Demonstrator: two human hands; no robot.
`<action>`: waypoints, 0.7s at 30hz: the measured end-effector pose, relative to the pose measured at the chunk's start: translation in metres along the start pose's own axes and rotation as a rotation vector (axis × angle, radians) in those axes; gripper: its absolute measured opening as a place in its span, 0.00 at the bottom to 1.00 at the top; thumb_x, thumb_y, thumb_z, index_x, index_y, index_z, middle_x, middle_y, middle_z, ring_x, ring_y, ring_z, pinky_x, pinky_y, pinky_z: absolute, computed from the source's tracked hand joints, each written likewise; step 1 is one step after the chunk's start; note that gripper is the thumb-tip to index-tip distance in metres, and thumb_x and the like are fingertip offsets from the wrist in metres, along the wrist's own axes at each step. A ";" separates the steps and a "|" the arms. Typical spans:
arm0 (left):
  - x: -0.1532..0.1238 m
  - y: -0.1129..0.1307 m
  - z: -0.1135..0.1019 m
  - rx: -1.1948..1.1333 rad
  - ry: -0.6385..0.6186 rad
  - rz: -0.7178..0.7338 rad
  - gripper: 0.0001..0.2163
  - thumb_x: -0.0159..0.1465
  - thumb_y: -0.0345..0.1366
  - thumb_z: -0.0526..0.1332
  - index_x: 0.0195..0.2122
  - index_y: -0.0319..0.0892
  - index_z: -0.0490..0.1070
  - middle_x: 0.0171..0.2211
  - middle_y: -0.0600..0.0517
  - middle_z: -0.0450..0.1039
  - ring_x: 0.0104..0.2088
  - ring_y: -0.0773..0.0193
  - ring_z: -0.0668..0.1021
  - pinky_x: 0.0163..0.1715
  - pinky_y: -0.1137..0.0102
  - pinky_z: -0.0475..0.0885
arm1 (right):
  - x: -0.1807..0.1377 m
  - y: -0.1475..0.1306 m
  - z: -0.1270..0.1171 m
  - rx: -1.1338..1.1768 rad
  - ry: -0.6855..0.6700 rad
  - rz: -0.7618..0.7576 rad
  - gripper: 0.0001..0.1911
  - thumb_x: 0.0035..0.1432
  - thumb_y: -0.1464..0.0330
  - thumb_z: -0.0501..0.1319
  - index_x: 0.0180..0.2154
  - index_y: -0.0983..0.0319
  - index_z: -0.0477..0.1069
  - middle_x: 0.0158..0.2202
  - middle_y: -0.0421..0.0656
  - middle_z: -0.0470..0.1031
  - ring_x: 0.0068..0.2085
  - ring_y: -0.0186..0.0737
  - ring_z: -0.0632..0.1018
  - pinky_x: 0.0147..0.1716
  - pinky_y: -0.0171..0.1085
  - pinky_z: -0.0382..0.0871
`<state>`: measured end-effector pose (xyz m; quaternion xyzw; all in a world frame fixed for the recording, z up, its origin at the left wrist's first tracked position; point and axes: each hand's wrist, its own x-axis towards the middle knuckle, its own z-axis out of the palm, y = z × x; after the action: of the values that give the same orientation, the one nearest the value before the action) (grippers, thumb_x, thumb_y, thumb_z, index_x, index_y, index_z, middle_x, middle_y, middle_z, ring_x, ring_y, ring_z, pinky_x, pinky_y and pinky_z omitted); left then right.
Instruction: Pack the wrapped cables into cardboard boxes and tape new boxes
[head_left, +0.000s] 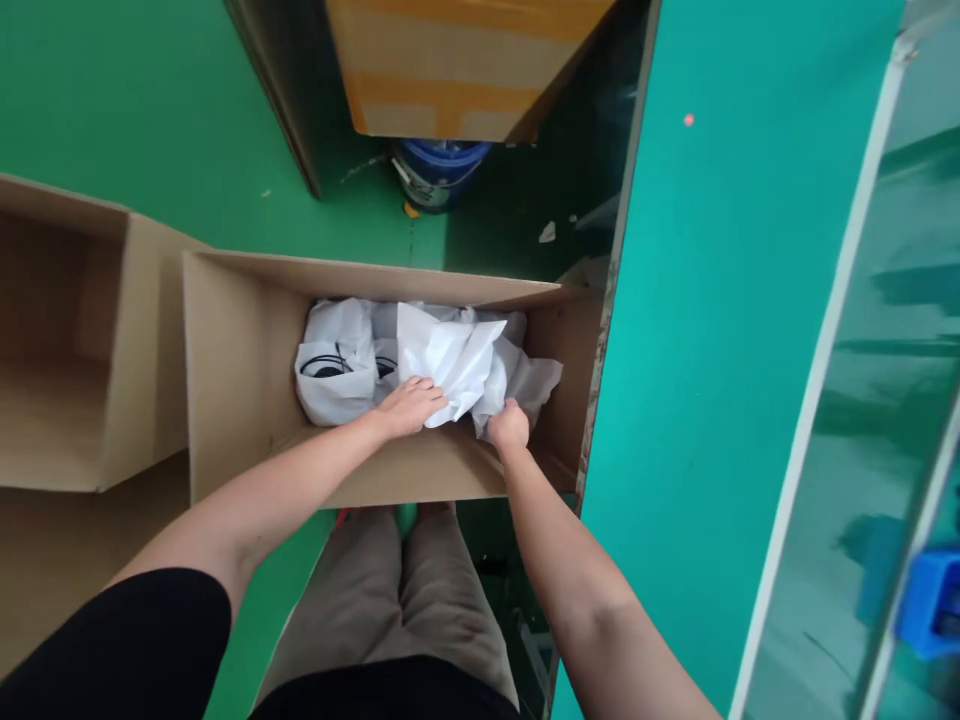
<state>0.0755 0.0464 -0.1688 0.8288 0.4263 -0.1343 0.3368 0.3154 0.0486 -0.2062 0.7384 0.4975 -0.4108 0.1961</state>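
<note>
Both my hands reach into a long open cardboard box (pixel 420 470). My left hand (pixel 415 405) lies with outstretched fingers on a crumpled white wrapping bag (pixel 446 355) near the middle. Beside it, my right hand (pixel 509 425) is closed around the edge of another white wrapping bag (pixel 534 382) at the right end. What these two bags contain is hidden. At the box's left side sits a further white bag (pixel 337 395), its opening showing black cord or cable.
A second open carton (pixel 150 350) stands to the left. Along the right runs a teal tabletop (pixel 720 300), its edge close to the box. Beyond the box are a blue bucket (pixel 439 175) and a taped carton (pixel 465 60). The floor (pixel 150 120) is green.
</note>
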 end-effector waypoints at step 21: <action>0.238 -0.017 0.123 0.104 0.129 -0.075 0.13 0.72 0.27 0.54 0.48 0.37 0.79 0.44 0.41 0.79 0.50 0.54 0.76 0.62 0.56 0.63 | 0.084 0.023 0.112 -0.082 -0.292 -0.069 0.15 0.70 0.79 0.54 0.49 0.76 0.78 0.50 0.59 0.82 0.52 0.45 0.80 0.51 0.38 0.72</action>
<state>0.2130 0.1172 -0.3878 0.8355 0.4703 -0.1153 0.2597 0.3042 0.0089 -0.3418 0.6446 0.5051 -0.4996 0.2823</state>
